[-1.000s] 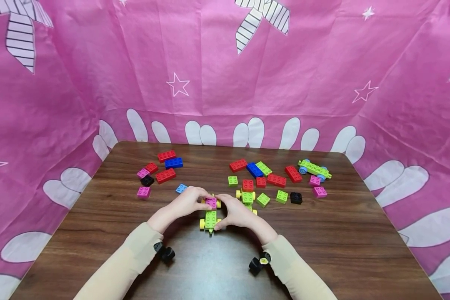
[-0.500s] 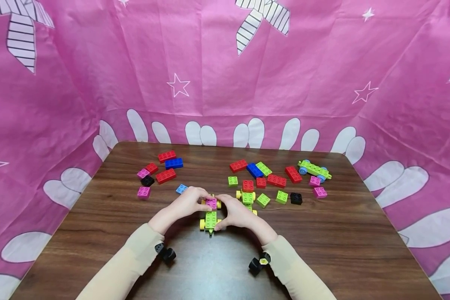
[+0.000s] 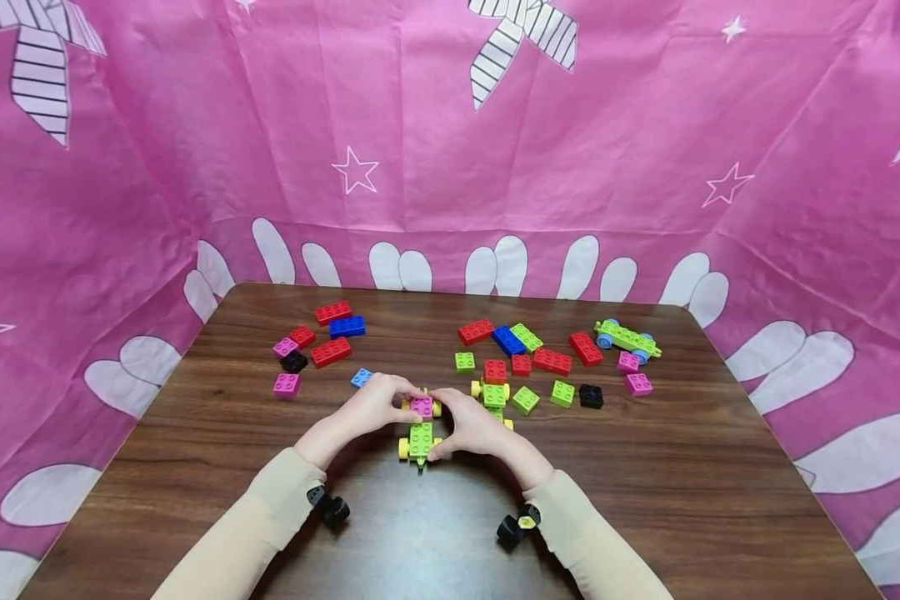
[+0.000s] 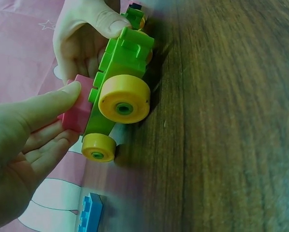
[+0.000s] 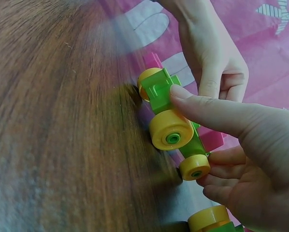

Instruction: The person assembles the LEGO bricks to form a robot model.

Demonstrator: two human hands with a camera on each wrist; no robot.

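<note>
A lime-green toy car base (image 3: 421, 439) with yellow wheels stands on the table in front of me. On the studs at its far end sits a pink brick (image 3: 422, 407), pressed close to the base in the left wrist view. My left hand (image 3: 372, 405) pinches this brick between thumb and fingers. From the other side, my right hand (image 3: 474, 422) grips the car base, its thumb at the near end and its fingers by the far wheel. A second green car base (image 3: 496, 395) with yellow wheels is just beyond the right hand, partly hidden by it.
A light-blue brick (image 3: 362, 377) lies near the left hand. Red, blue, pink and black bricks are scattered at the back left. More bricks, including a black brick (image 3: 591, 396), lie to the right, with a blue-wheeled car base (image 3: 627, 338) at the back right.
</note>
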